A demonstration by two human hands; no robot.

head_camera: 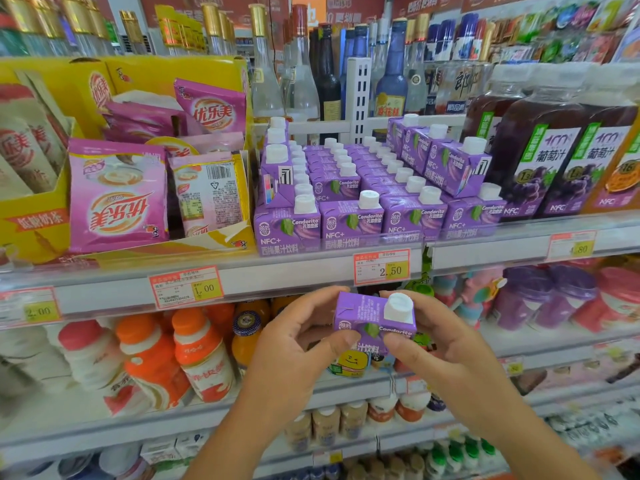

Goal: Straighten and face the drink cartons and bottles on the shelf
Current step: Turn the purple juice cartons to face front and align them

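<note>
A small purple juice carton (367, 320) with a white cap is held in front of the shelf edge, below the upper shelf. My left hand (298, 344) grips its left side, thumb on the front. My right hand (440, 348) grips its right side, fingers behind the cap. On the upper shelf stand several rows of the same purple cartons (349, 223), front row facing out. A second layer of cartons sits on top at the left (277, 168) and at the right (446, 161), the right ones turned at an angle. Tall grape juice bottles (540, 161) stand to the right.
Yellow display boxes with pink milk tea sachets (117, 199) fill the shelf's left. Glass liquor bottles (301, 81) stand behind. Orange and white drink bottles (197, 355) line the lower shelf. Price tags (381, 268) hang on the shelf rail.
</note>
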